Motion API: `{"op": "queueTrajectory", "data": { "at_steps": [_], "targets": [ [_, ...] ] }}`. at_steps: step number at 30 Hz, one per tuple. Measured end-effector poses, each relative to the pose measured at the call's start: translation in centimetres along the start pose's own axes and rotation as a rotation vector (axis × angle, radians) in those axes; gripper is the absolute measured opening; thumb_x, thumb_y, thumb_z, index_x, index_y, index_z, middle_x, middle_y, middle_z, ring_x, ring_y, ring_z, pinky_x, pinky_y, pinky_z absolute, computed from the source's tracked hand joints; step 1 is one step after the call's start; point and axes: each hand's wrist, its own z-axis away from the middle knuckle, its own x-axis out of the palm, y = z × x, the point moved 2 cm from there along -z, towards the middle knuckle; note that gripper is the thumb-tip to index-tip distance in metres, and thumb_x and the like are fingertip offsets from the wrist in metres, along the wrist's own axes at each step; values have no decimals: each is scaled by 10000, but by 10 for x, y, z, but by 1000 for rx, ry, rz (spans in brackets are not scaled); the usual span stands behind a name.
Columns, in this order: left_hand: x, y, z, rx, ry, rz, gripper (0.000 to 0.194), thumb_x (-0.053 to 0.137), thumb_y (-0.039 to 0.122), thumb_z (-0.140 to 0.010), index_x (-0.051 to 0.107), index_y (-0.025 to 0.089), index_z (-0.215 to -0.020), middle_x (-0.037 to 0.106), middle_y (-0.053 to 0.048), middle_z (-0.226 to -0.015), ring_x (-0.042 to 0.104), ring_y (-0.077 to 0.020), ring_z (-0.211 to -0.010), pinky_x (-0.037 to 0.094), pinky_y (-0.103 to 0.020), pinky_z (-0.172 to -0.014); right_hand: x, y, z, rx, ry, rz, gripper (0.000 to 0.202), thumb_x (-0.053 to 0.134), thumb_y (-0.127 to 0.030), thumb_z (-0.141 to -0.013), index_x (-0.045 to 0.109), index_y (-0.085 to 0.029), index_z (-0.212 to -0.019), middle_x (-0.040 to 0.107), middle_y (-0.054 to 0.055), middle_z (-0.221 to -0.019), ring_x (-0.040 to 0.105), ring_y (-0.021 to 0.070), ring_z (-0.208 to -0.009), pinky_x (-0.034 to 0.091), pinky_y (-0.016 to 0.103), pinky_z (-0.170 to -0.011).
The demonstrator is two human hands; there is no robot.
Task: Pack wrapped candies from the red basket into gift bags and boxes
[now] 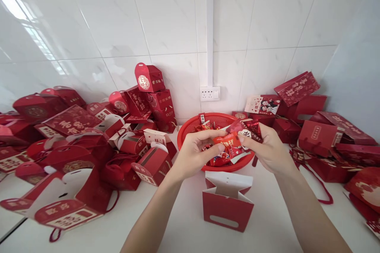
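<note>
Above the near rim of a red plastic basket (185,130), my left hand (197,152) pinches an orange-red wrapped candy (228,141) between thumb and fingers. My right hand (268,150) is closed on a dark red candy packet (247,128) with white lettering, right beside the first candy. Under them, the basket holds many wrapped candies (219,161), partly hidden by my hands. A red paper gift box (225,211) with a white inside stands upright just in front of the basket, its top open.
Red gift boxes (75,120) are heaped on the left, with some stacked (160,101) against the tiled wall. More boxes (317,136) lie piled on the right, one with a cord handle (326,199). A socket (210,93) sits on the wall behind the basket.
</note>
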Motion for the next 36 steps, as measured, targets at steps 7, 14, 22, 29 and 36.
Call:
{"op": "queueTrajectory", "data": {
  "at_steps": [7, 14, 22, 29, 36],
  "targets": [
    [1, -4, -4, 27, 129, -99, 298, 841, 294, -743, 796, 163, -1007, 784, -84, -956, 708, -197, -809, 589, -269, -690, 2, 3, 0, 63, -24, 44, 296, 790, -455, -835, 718, -224, -1006, 763, 33, -934, 710, 218, -843, 595, 323, -739],
    [0, 0, 0, -6, 33, -127, 316, 820, 331, -794, 809, 188, -1075, 798, -85, -998, 713, -217, -830, 589, -311, -733, 4, -4, -1, -42, -9, 175, 210, 798, -372, -816, 741, -201, -923, 740, 21, -826, 655, 177, -711, 552, 276, -640],
    [-6, 6, 3, 31, -85, -98, 380, 778, 305, -856, 695, 221, -1217, 725, -54, -934, 689, -173, -827, 580, -280, -760, -1, -17, 2, -110, 45, 286, 200, 793, -333, -788, 749, -203, -935, 749, 23, -818, 663, 185, -673, 554, 285, -595],
    [-15, 39, 25, 49, -586, -553, 141, 678, 273, -924, 816, 264, -951, 691, -90, -1223, 626, -262, -1202, 498, -342, -1020, -24, -33, 16, -167, 111, 507, 270, 818, -344, -774, 754, -270, -1026, 749, 3, -819, 674, 200, -650, 555, 292, -538],
    [-6, 17, 18, -54, -640, -770, 180, 644, 255, -926, 805, 194, -980, 721, -52, -909, 648, -169, -786, 462, -241, -714, -11, -46, 29, -285, -127, 742, 208, 716, -292, -868, 750, -287, -1073, 781, 10, -978, 716, 196, -776, 565, 286, -676]
  ]
}}
